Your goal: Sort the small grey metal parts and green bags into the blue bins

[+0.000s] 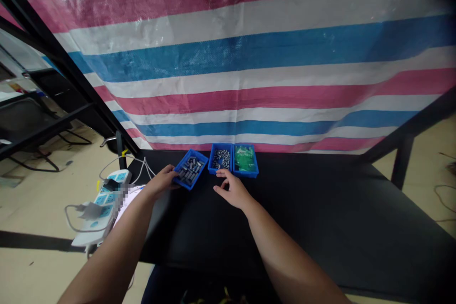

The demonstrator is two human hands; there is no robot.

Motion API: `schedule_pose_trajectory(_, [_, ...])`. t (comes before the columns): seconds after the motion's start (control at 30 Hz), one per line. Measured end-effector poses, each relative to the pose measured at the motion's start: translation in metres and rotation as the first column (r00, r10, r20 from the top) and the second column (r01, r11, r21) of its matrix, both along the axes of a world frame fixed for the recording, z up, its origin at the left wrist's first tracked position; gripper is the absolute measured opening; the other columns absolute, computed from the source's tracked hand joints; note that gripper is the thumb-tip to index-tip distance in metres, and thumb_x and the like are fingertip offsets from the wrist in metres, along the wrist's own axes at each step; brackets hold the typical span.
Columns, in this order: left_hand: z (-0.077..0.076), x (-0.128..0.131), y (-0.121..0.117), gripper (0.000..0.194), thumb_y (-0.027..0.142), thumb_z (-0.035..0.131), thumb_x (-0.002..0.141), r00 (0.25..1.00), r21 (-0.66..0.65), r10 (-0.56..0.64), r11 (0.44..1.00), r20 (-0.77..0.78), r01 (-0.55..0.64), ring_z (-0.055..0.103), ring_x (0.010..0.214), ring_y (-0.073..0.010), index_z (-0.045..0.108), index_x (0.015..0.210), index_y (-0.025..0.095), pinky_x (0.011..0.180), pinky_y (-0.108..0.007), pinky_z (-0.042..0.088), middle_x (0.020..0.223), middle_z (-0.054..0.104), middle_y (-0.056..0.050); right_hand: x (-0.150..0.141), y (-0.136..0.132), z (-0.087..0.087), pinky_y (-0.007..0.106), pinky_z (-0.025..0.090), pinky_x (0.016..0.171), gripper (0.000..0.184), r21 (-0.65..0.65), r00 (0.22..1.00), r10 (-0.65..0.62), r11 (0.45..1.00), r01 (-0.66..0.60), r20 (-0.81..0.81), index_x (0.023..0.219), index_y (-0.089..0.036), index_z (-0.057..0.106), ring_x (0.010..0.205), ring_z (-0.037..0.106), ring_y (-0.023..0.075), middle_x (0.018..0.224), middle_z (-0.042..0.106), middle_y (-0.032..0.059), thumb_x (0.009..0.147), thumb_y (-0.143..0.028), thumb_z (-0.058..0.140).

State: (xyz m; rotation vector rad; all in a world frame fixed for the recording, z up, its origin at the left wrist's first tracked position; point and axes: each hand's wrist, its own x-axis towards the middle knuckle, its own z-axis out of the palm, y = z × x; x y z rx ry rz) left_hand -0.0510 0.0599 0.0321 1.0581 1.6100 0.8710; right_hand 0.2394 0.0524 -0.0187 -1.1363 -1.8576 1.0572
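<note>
Three small blue trays stand in a row at the far edge of a black table [320, 218]. The left blue tray [200, 157] holds several dark grey parts and sits turned at an angle. My left hand [162, 181] grips its near left corner with curled fingers. The middle blue tray [215, 149] holds several small silvery parts. The right blue tray [255, 164] holds green pieces. My right hand [231, 190] hovers just in front of the middle tray, fingers apart and slightly bent, holding nothing.
A white power strip [101, 204] with cables lies at the table's left edge beside a white sheet. A striped pink, white and blue tarp [249, 57] hangs behind the table. Black metal frame bars [53, 52] stand at left and right.
</note>
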Motion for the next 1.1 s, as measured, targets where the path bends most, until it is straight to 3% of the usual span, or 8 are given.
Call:
schedule_pose_trajectory(0.07, [0.008, -0.007, -0.018, 0.036, 0.041, 0.073, 0.071, 0.997, 0.025, -0.002, 1.0, 0.077, 0.0, 0.065, 0.075, -0.0161, 0.045, 0.083, 0.022, 0.069, -0.034, 0.061, 0.08, 0.06, 0.003, -0.001, -0.004, 0.003, 0.033, 0.054, 0.071, 0.054, 0.019, 0.999, 0.006, 1.0, -0.006, 0.037, 0.134, -0.028, 0.051, 0.08, 0.063, 0.0148, 0.132, 0.06, 0.01, 0.084, -0.033, 0.071])
schedule_pose_trajectory(0.17, [0.011, -0.01, -0.04, 0.045, 0.047, 0.077, 0.069, 0.997, 0.113, 0.039, 0.992, 0.067, -0.046, 0.065, 0.075, -0.0162, 0.044, 0.087, 0.022, 0.068, -0.034, 0.06, 0.083, 0.06, 0.003, -0.008, -0.014, 0.009, 0.04, 0.056, 0.087, 0.062, 0.078, 0.996, 0.056, 0.995, -0.061, 0.067, 0.139, -0.029, 0.052, 0.103, 0.063, 0.0221, 0.134, 0.057, 0.0096, 0.082, -0.036, 0.075])
schedule_pose_trajectory(0.3, [-0.001, -0.001, -0.057, 0.041, 0.054, 0.072, 0.076, 0.984, 0.296, 0.116, 0.953, -0.134, -0.072, 0.06, 0.07, -0.0151, 0.05, 0.089, 0.022, 0.062, -0.027, 0.054, 0.081, 0.059, 0.003, -0.024, -0.033, 0.016, 0.05, 0.04, 0.113, 0.075, 0.169, 0.982, 0.162, 0.969, -0.178, 0.101, 0.146, -0.034, 0.048, 0.134, 0.046, 0.0298, 0.145, 0.045, 0.009, 0.078, -0.037, 0.08])
schedule_pose_trajectory(0.43, [-0.011, 0.012, -0.067, 0.032, 0.05, 0.068, 0.083, 0.918, 0.455, 0.196, 0.89, -0.344, -0.02, 0.056, 0.071, -0.0149, 0.054, 0.088, 0.022, 0.065, -0.024, 0.045, 0.078, 0.059, 0.003, -0.041, -0.045, 0.014, 0.055, 0.032, 0.119, 0.086, 0.176, 0.963, 0.225, 0.952, -0.25, 0.147, 0.154, -0.04, 0.038, 0.148, 0.028, 0.0346, 0.162, 0.025, 0.0067, 0.079, -0.043, 0.08])
schedule_pose_trajectory(0.6, [-0.013, 0.026, -0.074, 0.031, 0.049, 0.069, 0.083, 0.901, 0.524, 0.25, 0.851, -0.355, -0.029, 0.052, 0.069, -0.0153, 0.053, 0.087, 0.022, 0.064, -0.025, 0.041, 0.077, 0.055, 0.003, -0.066, -0.043, 0.001, 0.055, 0.02, 0.125, 0.123, 0.141, 0.973, 0.184, 0.969, -0.204, 0.138, 0.163, -0.028, 0.002, 0.156, 0.008, 0.0342, 0.17, 0.002, 0.0122, 0.073, -0.051, 0.083])
schedule_pose_trajectory(0.73, [-0.018, 0.033, -0.077, 0.034, 0.048, 0.074, 0.079, 0.864, 0.589, 0.289, 0.808, -0.412, 0.011, 0.056, 0.081, -0.0202, 0.058, 0.095, 0.022, 0.074, -0.03, 0.046, 0.088, 0.058, -0.001, -0.09, -0.032, -0.011, 0.056, 0.017, 0.126, 0.15, 0.055, 0.994, 0.059, 0.996, -0.064, 0.09, 0.161, -0.022, -0.014, 0.156, 0.001, 0.037, 0.169, -0.008, 0.0177, 0.059, -0.05, 0.092])
schedule_pose_trajectory(0.87, [-0.024, 0.036, -0.078, 0.045, 0.043, 0.077, 0.075, 0.853, 0.608, 0.277, 0.792, -0.441, 0.057, 0.058, 0.094, -0.0255, 0.06, 0.111, 0.022, 0.086, -0.038, 0.049, 0.099, 0.058, -0.006, -0.109, -0.023, -0.02, 0.057, 0.013, 0.126, 0.157, 0.031, 0.998, -0.038, 0.999, 0.036, 0.057, 0.16, -0.016, -0.018, 0.155, -0.003, 0.0397, 0.167, -0.011, 0.0239, 0.054, -0.044, 0.095])
schedule_pose_trajectory(1.1, [-0.029, 0.036, -0.082, 0.047, 0.038, 0.075, 0.074, 0.883, 0.625, 0.236, 0.776, -0.406, 0.08, 0.057, 0.103, -0.0285, 0.059, 0.115, 0.022, 0.096, -0.044, 0.048, 0.105, 0.057, -0.007, -0.113, -0.016, -0.027, 0.062, 0.005, 0.124, 0.156, 0.057, 0.998, 0.054, 0.997, -0.055, 0.027, 0.157, -0.019, -0.027, 0.153, -0.015, 0.0394, 0.166, -0.021, 0.021, 0.059, -0.043, 0.092])
